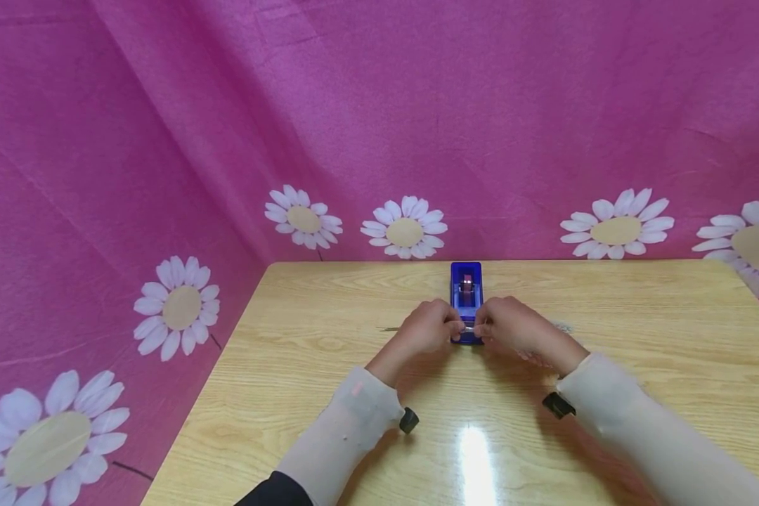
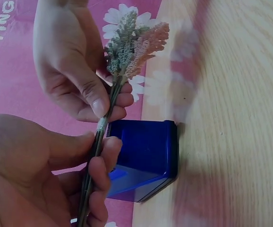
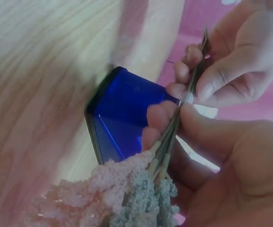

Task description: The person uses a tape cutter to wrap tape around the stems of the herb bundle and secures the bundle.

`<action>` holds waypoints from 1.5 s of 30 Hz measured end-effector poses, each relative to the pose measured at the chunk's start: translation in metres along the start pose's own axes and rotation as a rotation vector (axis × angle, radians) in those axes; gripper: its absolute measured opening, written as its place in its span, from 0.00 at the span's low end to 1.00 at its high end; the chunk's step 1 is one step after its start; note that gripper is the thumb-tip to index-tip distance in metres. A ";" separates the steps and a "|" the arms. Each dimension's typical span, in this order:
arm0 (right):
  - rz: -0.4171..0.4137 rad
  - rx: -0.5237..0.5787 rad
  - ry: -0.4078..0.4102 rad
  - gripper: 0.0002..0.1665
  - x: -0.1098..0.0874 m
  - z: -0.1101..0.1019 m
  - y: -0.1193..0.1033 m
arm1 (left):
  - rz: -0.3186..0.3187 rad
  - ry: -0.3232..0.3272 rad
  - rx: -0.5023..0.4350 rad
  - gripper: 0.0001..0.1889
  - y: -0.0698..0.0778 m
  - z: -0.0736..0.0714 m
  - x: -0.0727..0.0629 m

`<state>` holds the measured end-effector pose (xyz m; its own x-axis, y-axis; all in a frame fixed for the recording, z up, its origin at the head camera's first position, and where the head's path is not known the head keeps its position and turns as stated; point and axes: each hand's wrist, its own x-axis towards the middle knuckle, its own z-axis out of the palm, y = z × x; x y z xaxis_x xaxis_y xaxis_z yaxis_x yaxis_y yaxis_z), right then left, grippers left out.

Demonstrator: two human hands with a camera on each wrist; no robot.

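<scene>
Both hands hold a small bunch of artificial flowers [image 2: 143,47], with pink and grey-green heads on thin dark stems. My left hand [image 1: 427,327] pinches the stems toward their bare ends, seen at left in the head view. Closer to the flower heads, my right hand [image 1: 517,329] grips the same stems between thumb and fingers. A whitish band of what looks like tape [image 3: 189,98] lies around the stems between the two hands. Just beyond and below them stands a blue tape dispenser [image 1: 457,281], its near end partly hidden by the fingers.
The wood-grain table [image 1: 329,295] extends to both sides of the dispenser. A pink cloth [image 1: 481,126] with white daisies hangs along the table's back and left edges. Dark wrist-worn devices [image 1: 408,420] show at both cuffs.
</scene>
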<state>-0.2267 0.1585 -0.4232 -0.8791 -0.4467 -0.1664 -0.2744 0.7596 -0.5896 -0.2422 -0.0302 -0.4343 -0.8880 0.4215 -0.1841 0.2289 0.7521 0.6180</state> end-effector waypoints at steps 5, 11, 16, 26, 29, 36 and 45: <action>0.045 -0.055 0.016 0.11 -0.003 -0.001 -0.005 | -0.010 -0.028 0.013 0.11 0.002 -0.001 0.000; 0.054 -0.059 -0.012 0.08 -0.001 -0.007 -0.007 | -0.012 -0.001 0.029 0.09 0.003 0.000 0.001; 0.015 -0.054 -0.019 0.15 0.002 -0.011 -0.006 | -0.001 0.037 0.058 0.08 0.004 0.000 0.002; 0.027 -0.049 0.048 0.14 0.001 -0.004 0.000 | -0.033 0.055 0.007 0.14 0.005 0.005 0.000; 0.039 -0.060 0.074 0.13 0.000 0.000 0.002 | -0.053 0.071 0.026 0.19 0.006 0.008 0.000; 0.055 -0.077 0.131 0.14 -0.002 0.003 0.000 | -0.055 0.171 0.146 0.24 0.006 0.018 0.002; 0.065 -0.063 0.245 0.11 0.007 -0.003 0.007 | -0.019 0.229 0.269 0.24 0.006 0.023 0.003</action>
<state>-0.2363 0.1621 -0.4259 -0.9617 -0.2739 -0.0013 -0.2313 0.8144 -0.5322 -0.2346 -0.0133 -0.4487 -0.9525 0.3045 0.0013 0.2812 0.8780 0.3874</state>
